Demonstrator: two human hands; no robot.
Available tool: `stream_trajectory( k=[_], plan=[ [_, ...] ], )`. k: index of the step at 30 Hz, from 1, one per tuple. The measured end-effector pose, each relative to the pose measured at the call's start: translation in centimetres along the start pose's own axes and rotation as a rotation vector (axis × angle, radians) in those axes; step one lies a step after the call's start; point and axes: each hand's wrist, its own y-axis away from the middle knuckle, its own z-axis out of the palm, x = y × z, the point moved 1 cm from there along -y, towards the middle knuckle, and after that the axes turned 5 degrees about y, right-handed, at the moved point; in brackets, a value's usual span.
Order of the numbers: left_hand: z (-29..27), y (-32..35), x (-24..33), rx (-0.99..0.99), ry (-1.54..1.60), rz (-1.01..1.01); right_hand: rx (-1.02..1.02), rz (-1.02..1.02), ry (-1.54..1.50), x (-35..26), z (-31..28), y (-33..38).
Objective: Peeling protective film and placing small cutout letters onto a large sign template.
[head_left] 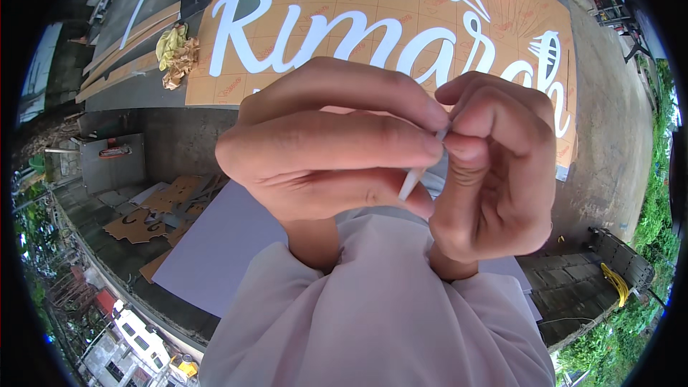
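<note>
— What sort of place am I in?
— An open-air sign-making workshop. Beyond my hands (401, 150) lies a big orange board (373, 36) carrying white cut-out script letters (315, 36). Left of my hands are cardboard offcuts (154, 211) on concrete floor (179, 136), with greenery (656, 208) on the right.

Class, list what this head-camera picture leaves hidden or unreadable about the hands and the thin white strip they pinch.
- Thin white strip: its middle is hidden between left hand and right hand.
- Both palms: turned away from the head view.
- Large orange board with white cut-out lettering: cut off by the top edge and covered by the hands.
- Pale lilac sheet: partly behind the pink sleeves.
</note>
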Motion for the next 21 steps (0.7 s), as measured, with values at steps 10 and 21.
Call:
stream_trajectory(
  k=[10,21],
  plan=[
    [0.6,0.2,-0.5,0.063,0.044,-0.005,-0.111,-0.08,0.186,0.7,-0.2,0.1],
    [0.4,0.1,-0.4,0.122,0.014,0.017,-0.145,-0.053,0.152,-0.4,-0.2,-0.1]
  ],
)
